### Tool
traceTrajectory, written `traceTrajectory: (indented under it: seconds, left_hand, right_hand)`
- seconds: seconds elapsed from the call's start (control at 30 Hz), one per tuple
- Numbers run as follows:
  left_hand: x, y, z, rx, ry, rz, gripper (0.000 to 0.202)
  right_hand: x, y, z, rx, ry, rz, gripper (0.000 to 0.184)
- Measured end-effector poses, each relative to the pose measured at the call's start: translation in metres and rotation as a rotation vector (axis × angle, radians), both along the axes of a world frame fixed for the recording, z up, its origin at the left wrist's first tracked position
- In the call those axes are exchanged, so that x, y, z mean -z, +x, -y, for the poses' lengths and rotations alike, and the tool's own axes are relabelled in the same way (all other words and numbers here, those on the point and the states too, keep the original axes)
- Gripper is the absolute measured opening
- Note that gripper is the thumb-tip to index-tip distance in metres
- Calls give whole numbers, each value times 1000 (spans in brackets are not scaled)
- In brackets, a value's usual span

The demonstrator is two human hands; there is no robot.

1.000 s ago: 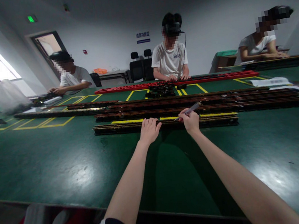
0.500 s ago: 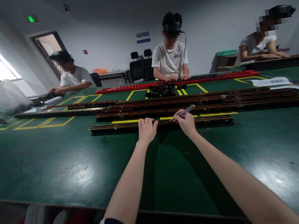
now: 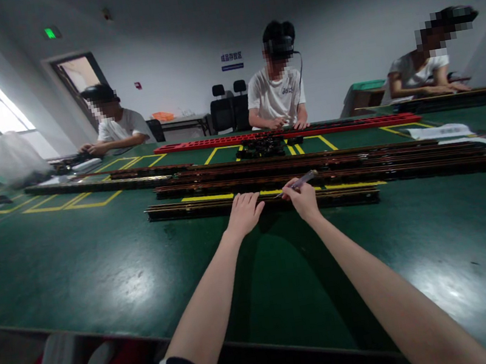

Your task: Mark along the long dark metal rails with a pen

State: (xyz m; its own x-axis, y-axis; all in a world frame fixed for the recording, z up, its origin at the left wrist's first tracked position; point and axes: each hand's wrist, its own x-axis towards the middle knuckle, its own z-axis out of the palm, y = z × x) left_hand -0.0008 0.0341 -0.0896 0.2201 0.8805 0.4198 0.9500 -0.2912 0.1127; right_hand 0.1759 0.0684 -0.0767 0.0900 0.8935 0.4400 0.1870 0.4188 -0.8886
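A long dark rail point(image 3: 183, 209) with brassy edges lies crosswise in front of me. My left hand point(image 3: 245, 213) rests on it left of its middle, palm down, fingers stretched over the top and thumb apart. Just to the right, my right hand point(image 3: 302, 198) pinches a slim pen-shaped tool point(image 3: 302, 180) with a translucent shaft and a yellowish end. Its thin tip points left and down at the rail, between the two hands; whether it touches cannot be made out. Yellow tape point(image 3: 208, 198) shows along the rail's far side.
Several similar dark rails point(image 3: 428, 160) lie just beyond. Farther back are a dark heap of parts point(image 3: 260, 146) and a long red rack point(image 3: 200, 144). Papers point(image 3: 440, 132) lie right, a plastic bag point(image 3: 13, 157) left. Co-workers sit across the green table point(image 3: 74, 252).
My left hand has slid a little to the right along the rail, closer to the tool's tip. My right hand and the tool hold nearly the same position.
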Motion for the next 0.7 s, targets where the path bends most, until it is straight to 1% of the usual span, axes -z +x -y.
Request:
traceTrajectory:
  seconds: [0.17, 0.43, 0.7]
  left_hand:
    - [-2, -1, 0, -9, -36, 12, 46]
    - [-3, -2, 1, -2, -62, 43, 46]
    - [-3, -3, 0, 5, -59, 55, 44]
  right_hand:
    - [-3, 2, 1, 19, -8, -46, 10]
    - [-9, 6, 4, 91, -26, -112, 8]
    - [-8, 10, 1, 127, -16, -131, 8]
